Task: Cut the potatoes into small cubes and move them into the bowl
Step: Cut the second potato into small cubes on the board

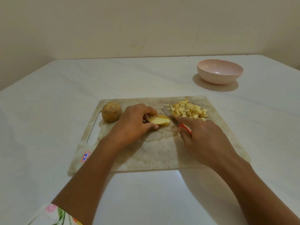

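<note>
Head cam: a marbled cutting board sits on the white table, right in front of the person. The left hand is curled over a sliced potato piece abt mid-board, thumb on the near side and fingers on the far side, pinning the slices together. The right hand grips a knife by its red handle, w/ the index finger stretched along the top of the blade. The blade is just right of the potato piece, btwn it and the pile of potato cubes, tip pointing away and a bit left. Can't tell if the edge is touching the board or the slices.

The cubes are heaped in the far right corner of the board, some w/ skin on. One whole potato, unpeeled, stands in the far left corner next to the board's handle slot. The pink bowl is upright on the table past the board's far right corner, well apart from the cubes.

Also a small red/blue sticker at the board's near left edge, and a floral sleeve at the bottom left of the frame.
</note>
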